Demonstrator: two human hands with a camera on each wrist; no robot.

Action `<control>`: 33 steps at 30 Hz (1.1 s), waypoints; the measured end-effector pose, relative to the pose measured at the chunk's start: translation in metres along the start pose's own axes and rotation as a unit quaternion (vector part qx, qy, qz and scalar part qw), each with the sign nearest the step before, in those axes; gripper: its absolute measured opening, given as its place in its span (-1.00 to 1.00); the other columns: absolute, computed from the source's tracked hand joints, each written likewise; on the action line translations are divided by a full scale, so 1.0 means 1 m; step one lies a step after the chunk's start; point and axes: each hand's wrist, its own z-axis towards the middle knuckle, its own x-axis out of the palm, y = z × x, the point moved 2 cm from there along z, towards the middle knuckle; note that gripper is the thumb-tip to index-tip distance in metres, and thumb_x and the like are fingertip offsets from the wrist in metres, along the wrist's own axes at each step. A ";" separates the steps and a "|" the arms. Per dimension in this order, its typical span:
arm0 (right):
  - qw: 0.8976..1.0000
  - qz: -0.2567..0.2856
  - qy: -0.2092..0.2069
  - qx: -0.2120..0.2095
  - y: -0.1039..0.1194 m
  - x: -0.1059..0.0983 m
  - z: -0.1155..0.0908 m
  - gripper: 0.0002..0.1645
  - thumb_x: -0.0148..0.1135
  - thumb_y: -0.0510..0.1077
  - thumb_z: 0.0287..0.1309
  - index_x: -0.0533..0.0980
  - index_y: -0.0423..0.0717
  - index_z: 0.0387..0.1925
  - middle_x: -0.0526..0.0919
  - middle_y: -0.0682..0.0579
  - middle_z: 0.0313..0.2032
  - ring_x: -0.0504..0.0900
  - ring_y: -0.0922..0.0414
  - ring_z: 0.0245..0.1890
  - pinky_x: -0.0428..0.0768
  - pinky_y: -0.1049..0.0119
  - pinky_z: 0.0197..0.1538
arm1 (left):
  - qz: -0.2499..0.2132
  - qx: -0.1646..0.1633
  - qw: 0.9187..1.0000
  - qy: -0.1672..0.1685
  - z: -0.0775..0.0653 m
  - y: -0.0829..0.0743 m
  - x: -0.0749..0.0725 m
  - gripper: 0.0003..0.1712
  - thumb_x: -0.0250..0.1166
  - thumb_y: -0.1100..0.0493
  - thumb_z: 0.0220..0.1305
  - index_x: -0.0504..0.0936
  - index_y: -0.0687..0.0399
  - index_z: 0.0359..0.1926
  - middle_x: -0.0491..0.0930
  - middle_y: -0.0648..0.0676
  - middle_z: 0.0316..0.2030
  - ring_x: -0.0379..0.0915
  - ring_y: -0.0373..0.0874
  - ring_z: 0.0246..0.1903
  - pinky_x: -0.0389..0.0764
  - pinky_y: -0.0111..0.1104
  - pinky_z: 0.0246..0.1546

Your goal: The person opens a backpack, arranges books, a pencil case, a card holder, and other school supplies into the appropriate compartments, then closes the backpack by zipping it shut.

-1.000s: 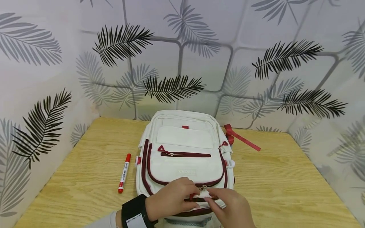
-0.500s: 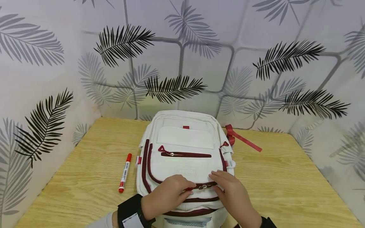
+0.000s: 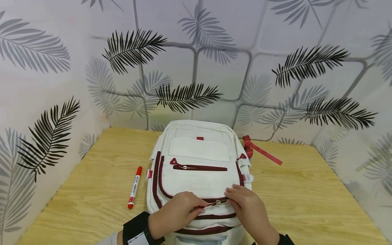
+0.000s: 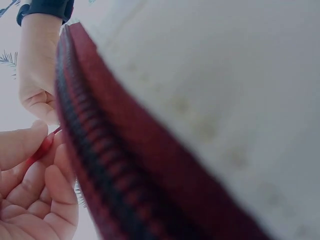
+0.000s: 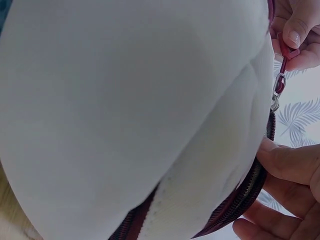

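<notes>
A white backpack [image 3: 196,146] with dark red zippers lies on the table, its front facing up. My left hand [image 3: 177,212] pinches the red zipper pull [image 5: 288,48] between thumb and forefinger. The cord of the pull stretches to the metal slider [image 5: 275,103] on the front pocket's curved zipper. Just right of the slider, my right hand [image 3: 248,207] grips the pocket's zippered edge, thumb on one side and fingers on the other, as the right wrist view shows. Close up in the left wrist view runs a dark red zipper band [image 4: 115,160].
A red and white marker [image 3: 134,187] lies left of the backpack. A red strap [image 3: 264,153] trails from its upper right side over the wooden table [image 3: 294,190]. Leaf-patterned cloth [image 3: 214,68] surrounds the table at the back and sides.
My right hand has moved from beside the slider up and right onto the zippered edge. My left hand has shifted slightly left, drawing the red pull out straight. The slider has barely moved.
</notes>
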 end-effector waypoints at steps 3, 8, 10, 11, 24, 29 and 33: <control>1.000 -0.005 -0.013 -0.003 -0.002 0.001 -0.001 -0.69 0.47 -0.29 -0.41 0.67 -0.02 -0.44 0.69 0.13 -0.36 0.63 0.15 -0.22 0.58 0.26 -0.20 | -0.004 -0.001 1.000 -0.004 -0.001 0.000 -0.001 -0.81 0.20 0.25 0.14 0.66 0.12 -0.22 0.65 -0.04 -0.32 0.50 -0.33 -0.32 0.48 -0.54 -0.27; 1.000 -0.008 -0.025 -0.002 -0.001 0.002 -0.002 -0.68 0.48 -0.30 -0.45 0.68 -0.04 -0.44 0.70 0.12 -0.38 0.63 0.15 -0.24 0.58 0.26 -0.23 | -0.009 -0.002 1.000 -0.026 -0.007 0.004 -0.002 -0.83 0.22 0.28 0.12 0.67 0.13 -0.26 0.66 -0.03 -0.35 0.51 -0.33 -0.33 0.48 -0.56 -0.30; 1.000 -0.008 -0.028 0.000 -0.001 0.002 -0.001 -0.67 0.49 -0.31 -0.46 0.68 -0.05 -0.44 0.70 0.12 -0.38 0.64 0.15 -0.25 0.58 0.26 -0.24 | -0.015 -0.006 0.999 -0.033 -0.008 0.005 -0.002 -0.84 0.23 0.28 0.11 0.68 0.13 -0.27 0.66 -0.03 -0.36 0.51 -0.33 -0.35 0.47 -0.57 -0.33; 1.000 -0.008 -0.028 0.002 -0.001 0.001 -0.001 -0.67 0.49 -0.31 -0.46 0.68 -0.06 -0.44 0.70 0.11 -0.38 0.64 0.15 -0.26 0.58 0.26 -0.24 | -0.017 -0.008 0.999 -0.036 -0.009 0.006 -0.003 -0.84 0.23 0.29 0.10 0.68 0.13 -0.27 0.66 -0.03 -0.37 0.51 -0.33 -0.35 0.47 -0.57 -0.34; 0.999 -0.009 -0.031 0.006 -0.001 0.003 0.000 -0.68 0.48 -0.32 -0.47 0.68 -0.07 -0.46 0.70 0.11 -0.39 0.64 0.16 -0.28 0.58 0.27 -0.26 | -0.035 -0.031 0.998 -0.042 -0.019 0.013 -0.008 -0.84 0.25 0.28 0.08 0.69 0.12 -0.27 0.67 -0.02 -0.37 0.51 -0.34 -0.36 0.49 -0.54 -0.36; 0.999 -0.005 -0.032 0.006 -0.001 0.002 0.000 -0.68 0.48 -0.33 -0.47 0.68 -0.07 -0.46 0.70 0.10 -0.39 0.64 0.16 -0.28 0.58 0.27 -0.26 | -0.030 -0.029 0.997 -0.064 -0.024 0.015 -0.012 -0.85 0.27 0.29 0.06 0.69 0.12 -0.30 0.67 -0.01 -0.40 0.52 -0.33 -0.38 0.50 -0.54 -0.38; 0.999 -0.003 -0.034 0.004 -0.001 0.002 0.000 -0.68 0.49 -0.33 -0.47 0.68 -0.08 -0.47 0.70 0.10 -0.40 0.65 0.15 -0.29 0.59 0.27 -0.27 | -0.035 -0.040 0.996 -0.069 -0.029 0.020 -0.015 -0.86 0.28 0.28 0.05 0.69 0.13 -0.31 0.67 0.00 -0.40 0.50 -0.35 -0.41 0.49 -0.55 -0.41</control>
